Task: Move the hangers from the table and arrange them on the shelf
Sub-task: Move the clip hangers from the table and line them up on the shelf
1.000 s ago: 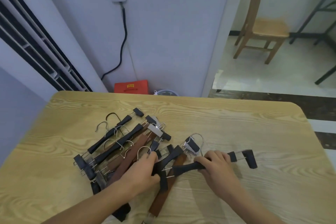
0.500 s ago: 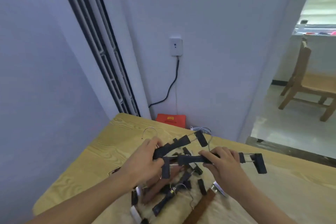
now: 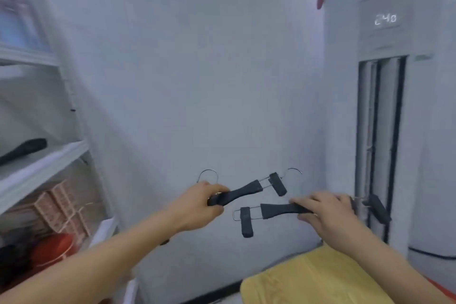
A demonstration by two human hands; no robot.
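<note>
Tabletop [image 3: 308, 281] corner lies low right, nearest. Above it, R hand [image 3: 325, 212] is clamped round a black clip hanger [image 3: 276, 211], long axis approx level. L hand [image 3: 197, 202] is closed on a second black clip hanger [image 3: 244, 192], tilted up-right. Shelf [image 3: 47, 163] lies far left, nearer L hand; blurry, maybe one dark hanger there already.

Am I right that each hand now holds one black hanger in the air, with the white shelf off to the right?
Not quite: the shelf stands to the left, as the head view shows. The rest holds: the left hand and the right hand each carry one black hanger in the air.
</note>
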